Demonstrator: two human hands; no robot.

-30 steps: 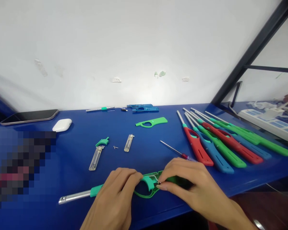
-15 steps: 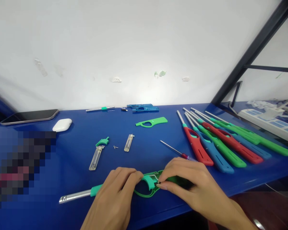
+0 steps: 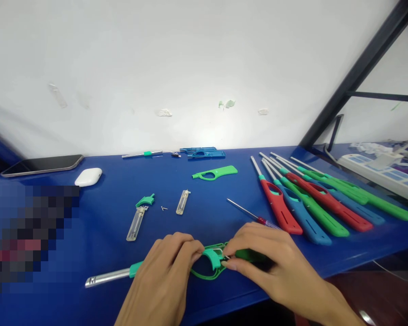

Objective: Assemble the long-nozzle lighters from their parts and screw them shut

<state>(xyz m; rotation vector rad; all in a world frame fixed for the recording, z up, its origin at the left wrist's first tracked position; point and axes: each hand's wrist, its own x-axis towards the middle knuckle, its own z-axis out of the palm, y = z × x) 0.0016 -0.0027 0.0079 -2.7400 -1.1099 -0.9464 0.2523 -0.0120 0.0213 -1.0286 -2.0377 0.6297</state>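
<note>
Your two hands are both on one open lighter at the near edge of the blue counter (image 3: 105, 213). Your left hand (image 3: 163, 278) lies over the front part of the green casing (image 3: 209, 277), gripping it, with thumb and forefinger meeting its upper edge. Your right hand (image 3: 263, 258) bends over the handle end, its thumb and forefinger pinching a small part (image 3: 227, 257) just behind the teal trigger (image 3: 212, 259); the fingertips hide too much of it to tell what it is. A pale wire (image 3: 218, 249) curves along the casing above the trigger. To the left of your left hand, the lighter's metal tube (image 3: 108, 278) and its teal collar (image 3: 136, 269) stick out over the counter.

Ahead of your hands you have two clear tanks, one (image 3: 136, 224) touching or just beside a loose teal piece (image 3: 145, 200), the other (image 3: 182, 202) farther right, with tiny screws (image 3: 164, 208) between them. Beyond lie a light green shell (image 3: 221, 172), blue shells (image 3: 206, 155) near the wall and a second metal tube (image 3: 147, 154) to their left. A screwdriver (image 3: 261, 220) rests above your right hand, its tip pointing away to the left. On your right, red, blue and green lighters (image 3: 281, 208) lie side by side, slanting, tubes toward the wall. A phone (image 3: 42, 165) and a white case (image 3: 88, 177) sit at far left.
</note>
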